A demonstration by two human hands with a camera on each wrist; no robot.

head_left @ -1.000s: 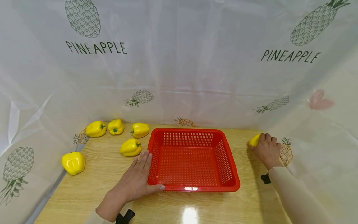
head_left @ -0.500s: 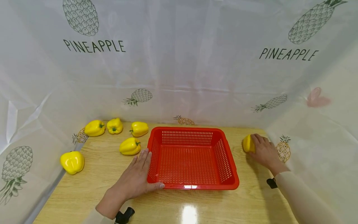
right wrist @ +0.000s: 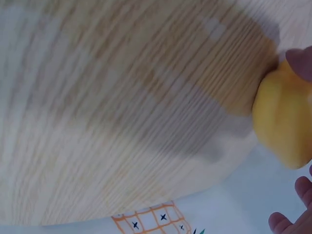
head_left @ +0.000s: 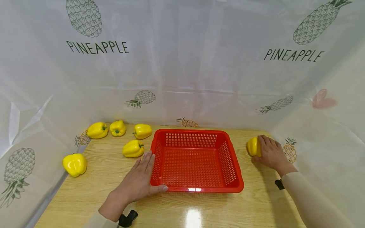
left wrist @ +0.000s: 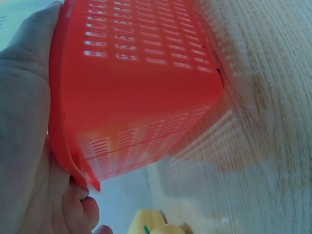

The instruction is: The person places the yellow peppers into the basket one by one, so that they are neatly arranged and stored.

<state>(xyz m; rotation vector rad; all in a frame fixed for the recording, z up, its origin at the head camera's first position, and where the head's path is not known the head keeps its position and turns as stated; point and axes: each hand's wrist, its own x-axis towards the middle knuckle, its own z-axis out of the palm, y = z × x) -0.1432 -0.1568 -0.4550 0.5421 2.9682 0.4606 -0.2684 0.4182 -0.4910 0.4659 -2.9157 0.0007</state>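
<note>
My left hand (head_left: 137,183) rests at the near left corner of a red perforated plastic basket (head_left: 196,190), its straight fingers along the left rim and its thumb on the front rim. In the left wrist view the hand lies along the rim of the basket (left wrist: 131,92). Over on the right, my right hand (head_left: 272,153) holds a yellow bell pepper (head_left: 253,146) from its right side. The right wrist view has the thumb against that pepper (right wrist: 280,112), with two fingertips apart from it below. The other fingers are hidden there.
Several more yellow bell peppers lie left of the basket; one pepper (head_left: 133,148) is close to its left rim, another (head_left: 75,165) by the table's left edge. A white sheet (head_left: 196,79) printed with pineapples walls the wooden table (head_left: 159,212) at the back and sides.
The right hand and its pepper have shifted slightly left and towards me, and more of the pepper shows. The left hand and basket have stayed in place.
</note>
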